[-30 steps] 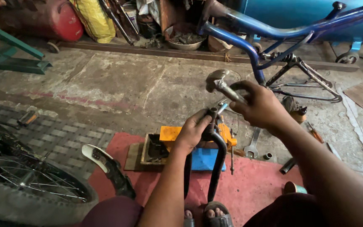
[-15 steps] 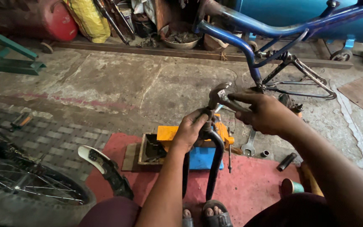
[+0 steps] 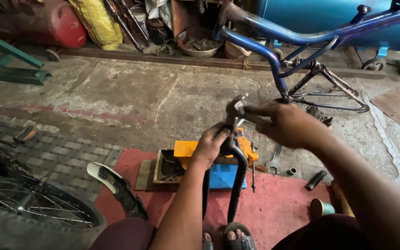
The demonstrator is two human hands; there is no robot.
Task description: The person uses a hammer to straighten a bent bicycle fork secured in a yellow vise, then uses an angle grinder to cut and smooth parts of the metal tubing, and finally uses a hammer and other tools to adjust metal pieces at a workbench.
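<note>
Now we grip the black bicycle fork (image 3: 237, 185) upright with our left hand (image 3: 211, 146), its fingers (image 3: 219, 134) closed around the fork's crown. Our right hand (image 3: 288, 124) holds pliers (image 3: 234, 110) just above the left hand, fingers wrapped round the handles; the tool's tip meets the top of the fork. Below the fingers sits an orange and blue toolbox (image 3: 218, 162) on a red mat (image 3: 274, 213). A wrench (image 3: 273, 162) lies right of the fork, beneath our right hand. Beyond the right hand stands a blue bicycle frame (image 3: 274, 55).

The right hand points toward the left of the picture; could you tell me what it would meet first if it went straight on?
Probably the metal tool at the right hand's fingertips, atop the black fork; depth is unclear.
</note>
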